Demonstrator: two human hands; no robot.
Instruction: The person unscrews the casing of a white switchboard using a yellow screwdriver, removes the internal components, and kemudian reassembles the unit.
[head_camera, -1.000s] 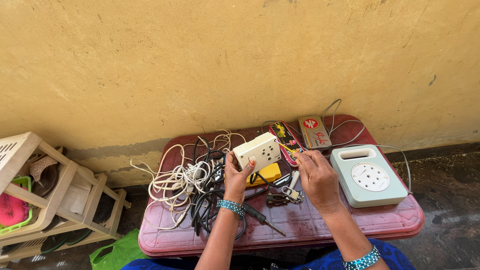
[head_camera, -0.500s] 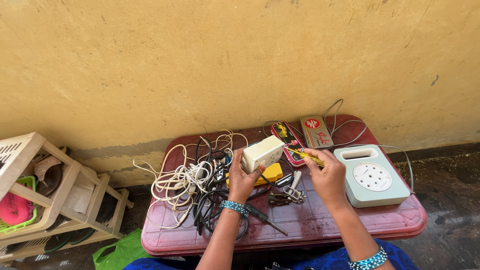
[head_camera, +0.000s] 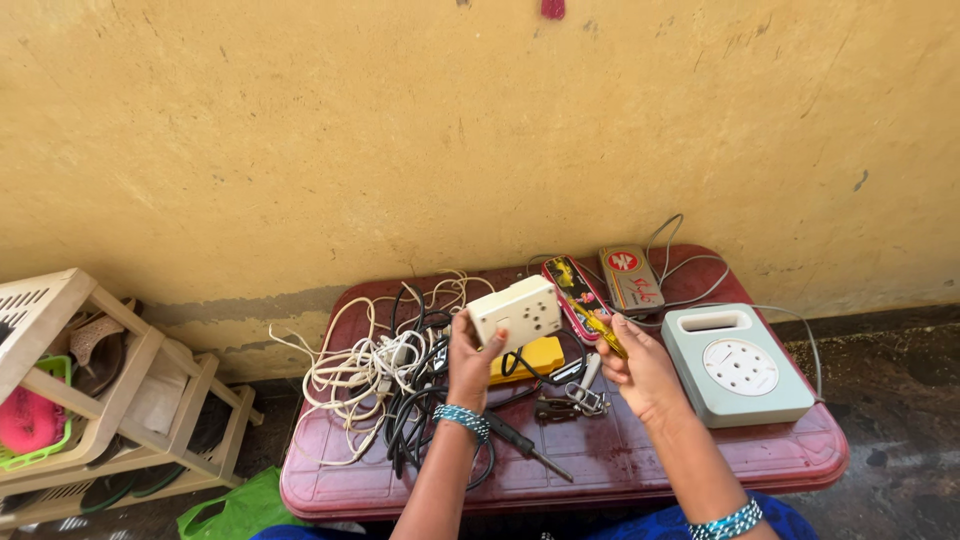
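My left hand (head_camera: 470, 362) holds a cream socket box (head_camera: 515, 314) up above the maroon table (head_camera: 700, 462), its socket face turned toward me. My right hand (head_camera: 640, 372) grips a small yellow-handled screwdriver (head_camera: 603, 330), its tip pointing toward the box but apart from it. Below the box lie a yellow block (head_camera: 537, 355), metal pliers (head_camera: 567, 402) and a black-handled screwdriver (head_camera: 520, 444). A tangle of white and black cables (head_camera: 385, 385) lies left of my left hand.
A grey-green extension box (head_camera: 737, 364) with a round socket sits at the table's right. Two long tins (head_camera: 600, 285) lie at the back by the yellow wall. A beige plastic rack (head_camera: 90, 390) with footwear stands at left; a green bag (head_camera: 235, 510) lies below.
My right hand picked the yellow screwdriver up off the table and brought it toward the socket box. My left hand tilted the box and turned its face back toward me.
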